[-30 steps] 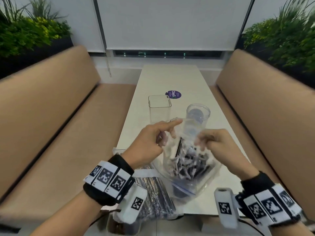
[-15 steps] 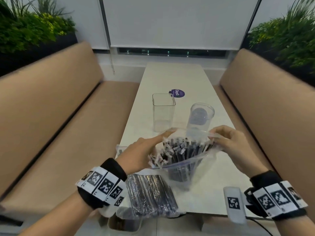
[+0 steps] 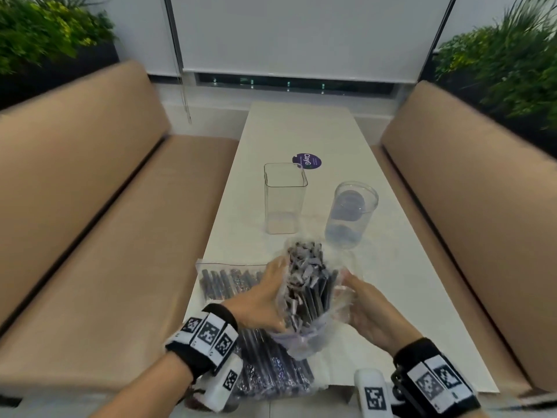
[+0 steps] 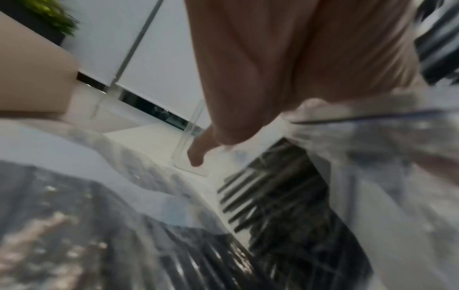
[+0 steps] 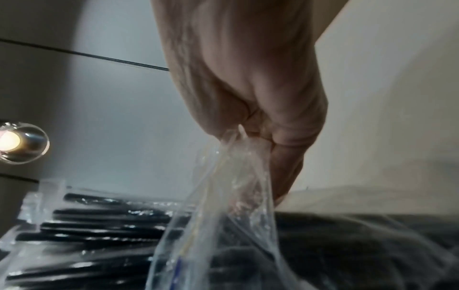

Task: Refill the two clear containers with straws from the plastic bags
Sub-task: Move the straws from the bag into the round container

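Clear plastic of the open bag (image 3: 307, 336) is now gathered round the straws (image 3: 304, 285): our left hand (image 3: 259, 300) clasps the bundle, our right hand (image 3: 366, 309) pinches the bag. Both containers, square (image 3: 284, 200) and round (image 3: 351, 215), wait empty beyond; pouring looks next.

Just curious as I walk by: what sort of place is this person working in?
Probably a café or restaurant booth. A long white table runs between two tan padded benches, with planters of greenery behind them, and bagged straws are being handled beside clear containers.
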`<action>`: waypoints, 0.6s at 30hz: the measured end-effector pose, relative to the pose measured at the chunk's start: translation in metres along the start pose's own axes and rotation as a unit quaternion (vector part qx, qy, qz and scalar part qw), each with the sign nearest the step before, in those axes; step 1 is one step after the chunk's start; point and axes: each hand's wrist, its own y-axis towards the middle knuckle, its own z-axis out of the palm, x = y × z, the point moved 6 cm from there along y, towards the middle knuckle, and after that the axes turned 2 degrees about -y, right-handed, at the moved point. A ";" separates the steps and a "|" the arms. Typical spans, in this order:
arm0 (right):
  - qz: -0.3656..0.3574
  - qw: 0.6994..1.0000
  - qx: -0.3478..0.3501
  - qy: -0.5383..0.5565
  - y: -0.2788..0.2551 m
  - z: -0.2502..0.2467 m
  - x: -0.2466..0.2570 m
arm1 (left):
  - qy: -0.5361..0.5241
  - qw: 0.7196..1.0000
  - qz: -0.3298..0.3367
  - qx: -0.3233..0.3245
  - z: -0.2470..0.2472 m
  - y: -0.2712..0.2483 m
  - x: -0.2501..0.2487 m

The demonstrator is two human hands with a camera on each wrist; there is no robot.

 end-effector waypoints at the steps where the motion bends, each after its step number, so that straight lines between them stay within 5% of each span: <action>1: -0.001 1.000 0.012 0.003 0.002 0.007 0.002 | -0.001 1.000 0.006 -0.010 0.000 0.000 -0.003; 6: -0.011 0.999 0.024 0.028 -0.003 0.018 0.025 | -0.216 0.970 0.016 -0.110 -0.007 0.003 -0.004; 8: -0.084 0.995 -0.013 -0.059 -0.010 0.008 0.044 | -0.242 0.958 0.028 -0.149 -0.009 0.007 -0.004; 10: -0.254 0.927 -0.154 -0.228 -0.031 -0.005 0.084 | -0.225 0.952 0.069 -0.196 -0.019 0.015 -0.009; 12: -0.408 0.861 -0.204 -0.226 -0.060 -0.003 0.119 | -0.219 0.939 0.091 -0.248 -0.031 0.021 -0.014; 14: -0.450 0.868 -0.118 -0.175 -0.064 0.007 0.131 | -0.213 0.924 0.113 -0.296 -0.038 0.027 -0.023; 18: -0.359 0.904 0.023 -0.232 -0.013 0.020 0.108 | -0.234 0.911 0.112 -0.320 -0.031 0.051 -0.030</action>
